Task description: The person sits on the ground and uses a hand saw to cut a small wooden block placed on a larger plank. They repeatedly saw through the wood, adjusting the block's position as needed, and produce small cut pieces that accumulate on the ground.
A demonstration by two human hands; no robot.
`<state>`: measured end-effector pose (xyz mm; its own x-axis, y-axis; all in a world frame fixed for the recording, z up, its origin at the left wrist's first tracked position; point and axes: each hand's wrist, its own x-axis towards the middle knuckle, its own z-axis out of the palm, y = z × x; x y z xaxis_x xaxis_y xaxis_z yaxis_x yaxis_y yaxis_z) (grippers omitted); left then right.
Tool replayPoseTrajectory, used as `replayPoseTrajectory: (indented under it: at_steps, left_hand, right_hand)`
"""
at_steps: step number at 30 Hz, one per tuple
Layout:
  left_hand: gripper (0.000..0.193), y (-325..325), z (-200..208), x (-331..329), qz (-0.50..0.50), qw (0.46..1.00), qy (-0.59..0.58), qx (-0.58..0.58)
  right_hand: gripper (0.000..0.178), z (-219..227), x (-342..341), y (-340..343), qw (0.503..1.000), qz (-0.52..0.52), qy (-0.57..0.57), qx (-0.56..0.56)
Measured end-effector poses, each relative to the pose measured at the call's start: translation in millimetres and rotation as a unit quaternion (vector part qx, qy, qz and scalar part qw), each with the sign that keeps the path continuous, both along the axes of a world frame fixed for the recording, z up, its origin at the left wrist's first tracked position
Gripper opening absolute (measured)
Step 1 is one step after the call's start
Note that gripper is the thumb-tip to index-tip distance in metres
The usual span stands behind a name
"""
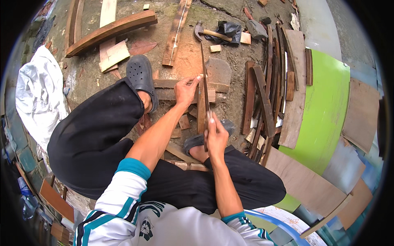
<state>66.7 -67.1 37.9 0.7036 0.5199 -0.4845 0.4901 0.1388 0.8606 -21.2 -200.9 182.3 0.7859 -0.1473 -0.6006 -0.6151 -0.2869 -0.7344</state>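
In front of me, my right hand (216, 137) is wrapped round the lower end of a saw (205, 78). Its long, thin, dark blade is seen edge-on and points away from me. My left hand (186, 91) is closed beside the blade, thumb and fingers pinching the far end of a narrow wood strip (201, 108). That strip runs toward me across a wooden block (164, 83) lying crosswise on the ground. Orange sawdust (188, 53) is spread just beyond. The fingers partly hide where blade and strip meet.
A hammer (217, 35) lies beyond the saw by a black plastic bag (231, 30). Dark wood strips (269, 86) pile up at the right, near a green panel (324, 106). A curved beam (113, 33) and a white sack (41, 94) are at the left. My shoe (141, 78) flanks the work.
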Motion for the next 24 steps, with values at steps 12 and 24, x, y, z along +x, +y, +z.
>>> replayPoseTrajectory:
  at_steps: [12, 24]
  left_hand:
    - [0.037, -13, -2, -1, 0.002, 0.998, -0.005, -0.058]
    - [0.035, -19, 16, 2, 0.01, 0.999, -0.011, -0.044]
  right_hand:
    - [0.043, -37, 82, 39, 0.997, -0.012, -0.07, -0.008]
    - [0.046, -54, 94, 41, 0.993, 0.004, -0.111, -0.037]
